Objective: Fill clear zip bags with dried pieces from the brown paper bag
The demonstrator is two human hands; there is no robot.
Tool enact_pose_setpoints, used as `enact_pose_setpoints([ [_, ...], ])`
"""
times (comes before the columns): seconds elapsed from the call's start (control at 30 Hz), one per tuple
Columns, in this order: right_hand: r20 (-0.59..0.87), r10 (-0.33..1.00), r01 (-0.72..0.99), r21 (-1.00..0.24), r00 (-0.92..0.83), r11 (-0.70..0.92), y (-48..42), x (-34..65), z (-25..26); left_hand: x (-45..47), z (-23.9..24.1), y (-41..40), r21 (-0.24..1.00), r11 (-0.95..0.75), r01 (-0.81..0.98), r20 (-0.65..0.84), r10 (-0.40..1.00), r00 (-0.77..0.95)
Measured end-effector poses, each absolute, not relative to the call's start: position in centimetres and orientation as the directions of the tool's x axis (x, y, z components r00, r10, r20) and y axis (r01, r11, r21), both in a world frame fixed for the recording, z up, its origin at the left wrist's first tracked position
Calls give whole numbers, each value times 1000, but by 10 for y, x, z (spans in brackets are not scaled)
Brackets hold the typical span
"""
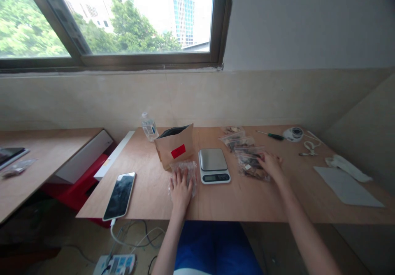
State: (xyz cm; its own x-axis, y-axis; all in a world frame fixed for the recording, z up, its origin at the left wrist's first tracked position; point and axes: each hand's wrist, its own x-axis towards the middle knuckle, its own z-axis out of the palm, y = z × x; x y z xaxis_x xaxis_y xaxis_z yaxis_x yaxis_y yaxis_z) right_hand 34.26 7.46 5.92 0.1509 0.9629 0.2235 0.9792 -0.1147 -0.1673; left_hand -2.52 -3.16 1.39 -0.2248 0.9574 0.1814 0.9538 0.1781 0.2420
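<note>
My left hand [181, 188] lies flat with fingers spread on a crinkled clear plastic wrap [191, 172], which looks like bubble wrap. Right behind it stands an opened brown paper bag [175, 143] with a red label. Just right of that hand is a small digital kitchen scale [212, 160] with a bare metal plate. My right hand [271, 164] is over a clear zip bag [251, 166] with dark pieces inside. Its thumb and fingertips appear pinched on the bag's right part; the exact grip is small and partly hidden.
More clear bags [237, 140] lie behind. A smartphone [121, 195] on a cable sits at the left edge, a water bottle [149, 126] at the back. To the right are a screwdriver [273, 135], a dome camera [293, 134], a white cloth [348, 168] and a white sheet [347, 186].
</note>
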Motion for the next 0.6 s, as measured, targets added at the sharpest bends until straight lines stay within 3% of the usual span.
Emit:
enact_pose_setpoints([
  [0.07,155,978,965,-241,142,-102,66,347,63,-26,16,-26,250,181,951,163,960,-226],
  [0.17,87,994,890,-456,68,-21,49,349,72,-30,19,-20,326,165,931,113,971,-212],
  [0.27,140,983,788,-616,116,-6,23,338,91,-34,24,-19,468,162,869,106,966,-237],
  [0.37,221,948,727,-687,229,-16,-8,307,120,-27,43,-25,626,69,777,251,925,-285],
  [0.43,230,935,674,-739,271,-13,-26,278,138,-13,65,-33,759,-80,646,306,920,-245],
  [0.5,208,942,589,-808,263,14,-40,247,152,5,88,-44,908,-180,379,242,963,-121],
  [0.6,143,978,440,-896,155,61,-51,204,163,32,114,-58,986,-150,76,148,988,37],
])
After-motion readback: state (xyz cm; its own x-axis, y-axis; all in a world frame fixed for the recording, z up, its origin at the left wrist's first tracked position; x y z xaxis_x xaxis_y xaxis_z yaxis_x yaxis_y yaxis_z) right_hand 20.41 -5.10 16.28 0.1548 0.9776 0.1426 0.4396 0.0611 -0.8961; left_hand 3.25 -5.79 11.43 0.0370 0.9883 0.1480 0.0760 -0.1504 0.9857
